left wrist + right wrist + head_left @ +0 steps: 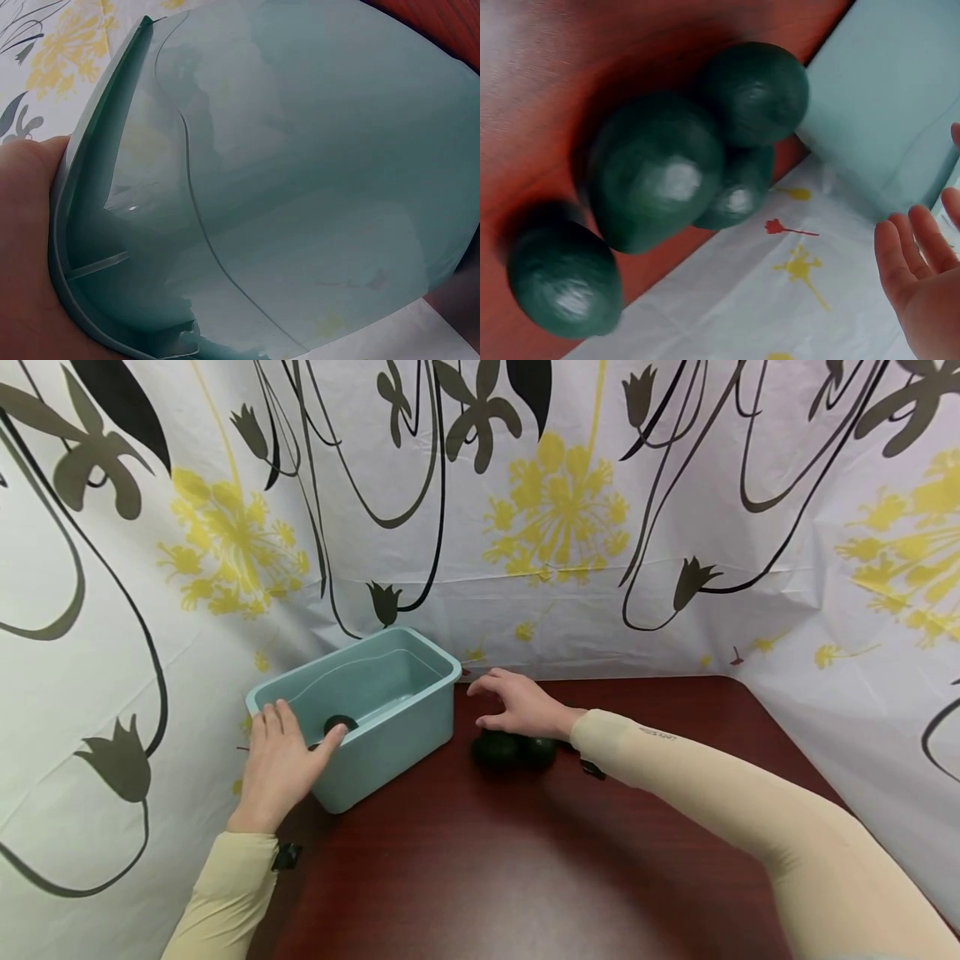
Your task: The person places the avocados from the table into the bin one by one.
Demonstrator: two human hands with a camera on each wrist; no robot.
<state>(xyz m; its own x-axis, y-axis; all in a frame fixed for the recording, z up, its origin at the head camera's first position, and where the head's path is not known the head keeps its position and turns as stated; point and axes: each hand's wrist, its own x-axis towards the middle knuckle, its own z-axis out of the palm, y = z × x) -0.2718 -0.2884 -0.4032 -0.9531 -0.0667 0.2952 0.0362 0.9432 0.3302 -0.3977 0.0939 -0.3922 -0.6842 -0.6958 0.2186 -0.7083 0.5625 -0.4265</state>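
Observation:
A teal plastic bin (pixel 397 760) stands at the left of the table. My left hand (pixel 281 764) rests on its near-left corner, fingers straight and thumb spread along the rim; the left wrist view has the palm against the rim (pixel 60 225). Inside the bin lies a dark round thing (pixel 341 723), partly hidden by the wall. My right hand (pixel 522 703) is above several dark green avocados (pixel 656 172) to the right of the bin, fingers loosely bent and holding nothing. In the right wrist view its fingers (pixel 932 238) are apart from the avocados, which lie close together.
The dark red-brown table (pixel 525 868) runs up to a white patterned sheet (pixel 465 552) at the back and sides. The bin's right end (pixel 885 97) stands close beside the avocados. My right forearm (pixel 697 793) reaches across the table's right side.

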